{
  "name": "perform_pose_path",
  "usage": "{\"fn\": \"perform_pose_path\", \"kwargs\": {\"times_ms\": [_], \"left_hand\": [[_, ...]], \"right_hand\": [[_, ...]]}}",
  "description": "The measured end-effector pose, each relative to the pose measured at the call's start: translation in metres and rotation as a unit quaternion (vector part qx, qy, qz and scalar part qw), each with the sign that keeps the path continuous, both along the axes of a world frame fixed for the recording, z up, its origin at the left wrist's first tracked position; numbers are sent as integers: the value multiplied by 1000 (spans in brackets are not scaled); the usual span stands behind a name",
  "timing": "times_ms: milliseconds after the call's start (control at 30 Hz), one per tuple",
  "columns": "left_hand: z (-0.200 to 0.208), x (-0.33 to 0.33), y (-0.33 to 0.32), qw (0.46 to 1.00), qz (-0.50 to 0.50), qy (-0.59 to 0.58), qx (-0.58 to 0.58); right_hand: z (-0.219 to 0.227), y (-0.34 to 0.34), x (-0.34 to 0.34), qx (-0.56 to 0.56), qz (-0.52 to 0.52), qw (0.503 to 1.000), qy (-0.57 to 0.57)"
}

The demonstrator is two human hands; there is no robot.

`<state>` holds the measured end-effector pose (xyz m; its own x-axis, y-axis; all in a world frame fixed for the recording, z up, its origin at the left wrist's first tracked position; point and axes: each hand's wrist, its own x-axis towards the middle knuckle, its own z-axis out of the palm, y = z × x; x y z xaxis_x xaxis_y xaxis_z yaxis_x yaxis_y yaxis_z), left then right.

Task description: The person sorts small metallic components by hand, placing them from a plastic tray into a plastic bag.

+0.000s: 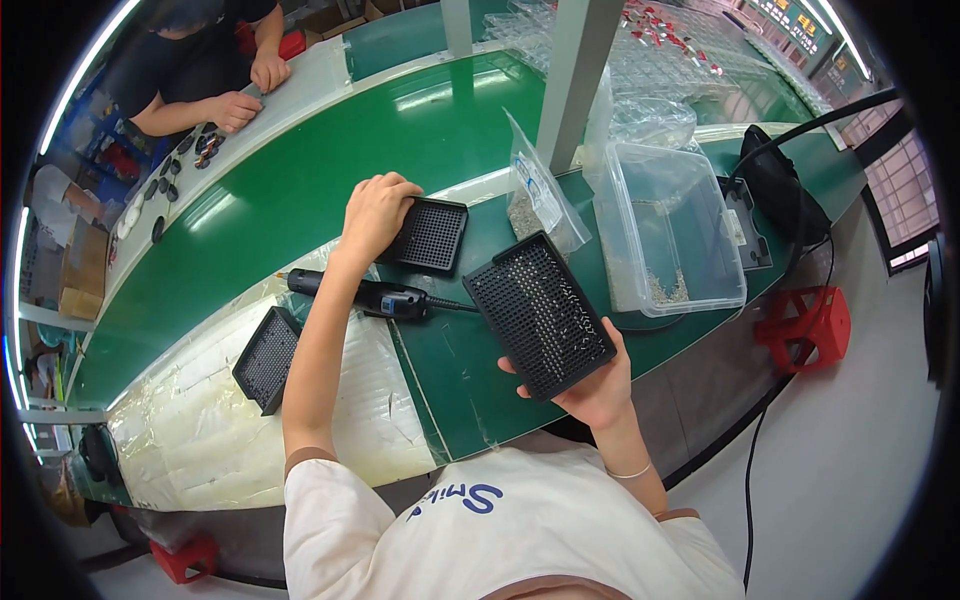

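Right hand (597, 388): grasps the held tray from below and along its lower right edge, with fingers partly hidden underneath.
Held tray (540, 315): black, rectangular, full of small round holes; tilted above the near edge of the green desk (445, 395); shows pale glints along several rows, too small to identify.
Left hand (378, 215): curls over the left edge of the far tray and touches it; cannot tell whether gripping or only resting.
Far tray (437, 238): black, perforated, on the desk beyond the screwdriver.
Screwdriver (398, 301): black, corded, lies partly behind the left forearm, with tip toward the left.
Side tray (266, 362): also black and perforated; rests on a whitish sheet (200, 430), left of the forearm.
Clear bag (537, 190): holds small pale parts, just beyond the held tray.
Clear box (645, 240): right of the bag, with similar parts at the bottom.
Co-worker's hands (252, 95): close together, across the desk.
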<state>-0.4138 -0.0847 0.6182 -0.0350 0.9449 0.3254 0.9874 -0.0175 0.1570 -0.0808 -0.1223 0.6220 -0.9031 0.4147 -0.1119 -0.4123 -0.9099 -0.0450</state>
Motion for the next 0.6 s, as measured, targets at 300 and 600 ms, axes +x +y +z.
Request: {"fn": "perform_pose_path", "kwargs": {"times_ms": [300,600], "left_hand": [[81,88,21,937,-244,-40,248],[95,94,49,924,-331,61,182]], "right_hand": [[2,-6,6,-19,-17,999,-33],[-18,-29,28,-12,69,995,-72]]}}
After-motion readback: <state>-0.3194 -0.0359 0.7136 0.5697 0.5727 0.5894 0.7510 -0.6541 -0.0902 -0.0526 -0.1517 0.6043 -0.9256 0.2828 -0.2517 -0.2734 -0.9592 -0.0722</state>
